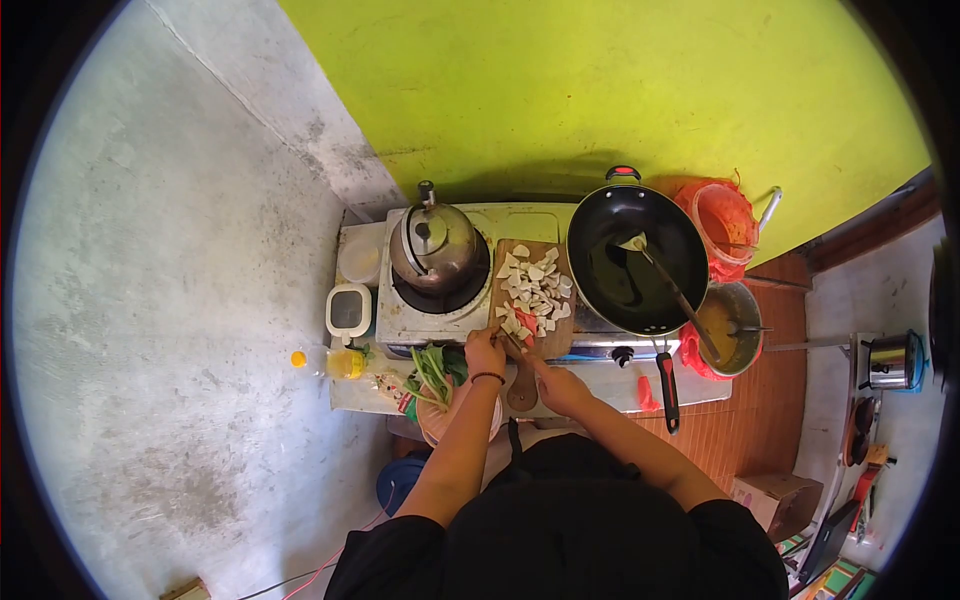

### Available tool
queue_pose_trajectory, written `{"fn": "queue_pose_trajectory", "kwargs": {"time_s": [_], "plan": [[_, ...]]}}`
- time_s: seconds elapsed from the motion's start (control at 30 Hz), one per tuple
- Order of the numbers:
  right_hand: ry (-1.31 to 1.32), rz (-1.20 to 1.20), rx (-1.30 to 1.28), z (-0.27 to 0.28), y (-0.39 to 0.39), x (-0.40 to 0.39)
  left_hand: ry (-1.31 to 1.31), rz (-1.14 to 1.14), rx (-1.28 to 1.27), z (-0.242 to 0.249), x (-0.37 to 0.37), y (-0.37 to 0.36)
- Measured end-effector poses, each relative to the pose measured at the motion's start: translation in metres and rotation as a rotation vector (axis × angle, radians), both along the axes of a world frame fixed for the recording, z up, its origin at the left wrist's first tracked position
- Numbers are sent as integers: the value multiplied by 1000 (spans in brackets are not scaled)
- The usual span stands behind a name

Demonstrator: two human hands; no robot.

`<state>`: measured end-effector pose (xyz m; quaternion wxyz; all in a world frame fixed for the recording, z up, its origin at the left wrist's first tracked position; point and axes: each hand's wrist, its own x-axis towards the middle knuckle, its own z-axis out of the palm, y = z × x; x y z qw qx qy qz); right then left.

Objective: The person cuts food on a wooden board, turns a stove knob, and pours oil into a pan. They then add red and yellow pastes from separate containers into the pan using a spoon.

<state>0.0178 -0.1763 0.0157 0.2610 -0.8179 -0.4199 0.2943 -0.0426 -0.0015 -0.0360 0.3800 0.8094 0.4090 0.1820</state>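
White sliced pieces [540, 290] are heaped on a wooden cutting board [508, 248], with something red [526, 322] at the heap's near end. My left hand [485, 353], with a dark band at the wrist, is closed at the board's lower left corner. At the right, my right hand [562, 390] is closed beside the board's handle [522, 390]. A thin brownish item shows between the two hands; it is too small to name, and what each hand grips is hidden by the fingers. Leafy greens [432, 376] lie just left of my left hand.
A metal kettle [445, 258] sits on the stove's left burner. A black wok [610, 230] with a spatula [668, 275] is to the right, its handle [668, 390] reaching over the near edge. Beyond are a red bucket [722, 215] and a metal pot [742, 350]. Jars [348, 310] stand left.
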Motion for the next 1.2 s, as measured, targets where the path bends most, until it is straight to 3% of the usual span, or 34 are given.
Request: {"fn": "queue_pose_trajectory", "kwargs": {"time_s": [0.27,0.37,0.67,0.77,0.97,1.2], "plan": [[-29,31,-194,5,13,2,20,3,14,-5,-1,1],[-153,67,-195,9,13,0,-9,17,-7,-9,-2,1],[-35,-108,-40,6,0,6,-217,-72,-45,-15,9,-2],[-86,-153,129,-12,-7,5,-193,-27,-74,10,17,-11],[-66,-270,186,13,-12,11,-147,-139,176,29,38,-14],[-76,-384,160,4,-32,21,-119,-357,256,34,84,-16]]}}
